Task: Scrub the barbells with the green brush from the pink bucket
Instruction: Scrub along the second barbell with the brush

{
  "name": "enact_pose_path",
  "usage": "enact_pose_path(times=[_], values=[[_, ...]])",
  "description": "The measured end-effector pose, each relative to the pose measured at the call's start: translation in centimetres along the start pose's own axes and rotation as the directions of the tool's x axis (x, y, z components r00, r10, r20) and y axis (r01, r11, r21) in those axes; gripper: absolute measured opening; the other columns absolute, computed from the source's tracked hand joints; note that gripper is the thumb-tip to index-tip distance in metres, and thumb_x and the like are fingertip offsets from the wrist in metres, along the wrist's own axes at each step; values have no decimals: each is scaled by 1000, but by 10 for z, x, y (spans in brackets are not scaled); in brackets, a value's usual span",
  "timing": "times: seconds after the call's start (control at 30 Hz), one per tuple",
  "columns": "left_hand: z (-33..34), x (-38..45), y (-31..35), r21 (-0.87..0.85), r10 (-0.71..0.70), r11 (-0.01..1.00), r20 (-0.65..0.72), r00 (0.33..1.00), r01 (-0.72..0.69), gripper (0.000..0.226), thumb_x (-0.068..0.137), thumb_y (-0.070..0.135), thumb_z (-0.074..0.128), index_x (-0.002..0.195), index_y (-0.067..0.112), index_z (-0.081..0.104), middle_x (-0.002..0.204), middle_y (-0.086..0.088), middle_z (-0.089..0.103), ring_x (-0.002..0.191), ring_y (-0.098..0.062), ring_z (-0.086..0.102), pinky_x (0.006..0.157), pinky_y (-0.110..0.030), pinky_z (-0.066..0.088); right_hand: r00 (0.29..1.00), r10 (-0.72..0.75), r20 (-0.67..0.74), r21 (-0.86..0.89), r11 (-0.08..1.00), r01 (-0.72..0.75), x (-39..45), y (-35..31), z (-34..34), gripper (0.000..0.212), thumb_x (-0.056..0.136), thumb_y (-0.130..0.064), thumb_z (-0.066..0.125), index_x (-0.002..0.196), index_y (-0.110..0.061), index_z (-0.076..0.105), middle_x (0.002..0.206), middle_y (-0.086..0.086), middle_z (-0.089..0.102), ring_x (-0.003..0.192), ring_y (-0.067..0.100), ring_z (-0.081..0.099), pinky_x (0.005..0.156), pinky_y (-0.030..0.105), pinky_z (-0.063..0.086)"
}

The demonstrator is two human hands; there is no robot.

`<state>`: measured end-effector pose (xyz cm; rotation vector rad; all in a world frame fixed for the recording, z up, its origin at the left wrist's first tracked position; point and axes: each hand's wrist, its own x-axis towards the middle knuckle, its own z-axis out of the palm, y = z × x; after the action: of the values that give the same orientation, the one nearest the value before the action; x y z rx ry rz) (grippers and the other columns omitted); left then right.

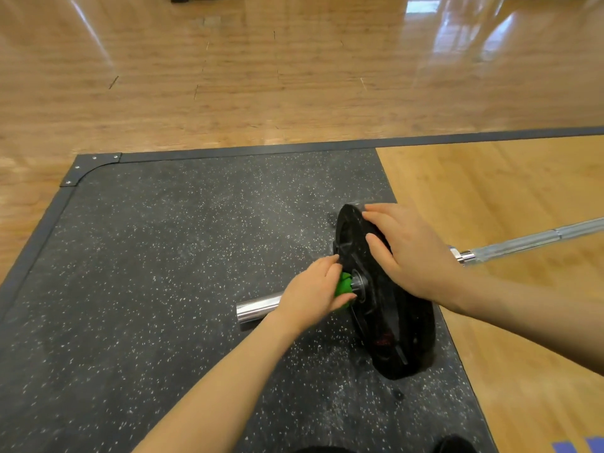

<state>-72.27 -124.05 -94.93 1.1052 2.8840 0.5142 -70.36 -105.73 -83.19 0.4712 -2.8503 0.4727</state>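
Your left hand point(313, 294) grips the green brush point(343, 287) against the barbell point(258, 309) sleeve. Your right hand point(408, 253) lies flat, fingers straight, on the black plate point(389, 325).

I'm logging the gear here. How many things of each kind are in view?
Barbell: 1
Black weight plate: 1
Green brush: 1
Black speckled rubber mat: 1
Total: 4
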Motion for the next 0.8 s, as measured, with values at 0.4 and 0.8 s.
enact_pose_path(times=[0.4,0.8], values=[[21,-7,9,237,35,971,-122,992,-5,55,90,48,38,123,8,57,117,-12,62,80,-28,64,61,-34,50,996,-84,-41,68,994,86,-24,9,16,49,94,-20,36,136,4,47,144,13,45,137,25,36,116,40,22],[12,-21,-15,301,78,953,-103,992,-43,58,91,49,35,124,5,56,113,-10,61,78,-26,63,57,-33,50,999,-50,-21,62,997,52,-7,13,18,51,94,-23,33,136,2,48,141,14,48,136,25,37,116,36,22]])
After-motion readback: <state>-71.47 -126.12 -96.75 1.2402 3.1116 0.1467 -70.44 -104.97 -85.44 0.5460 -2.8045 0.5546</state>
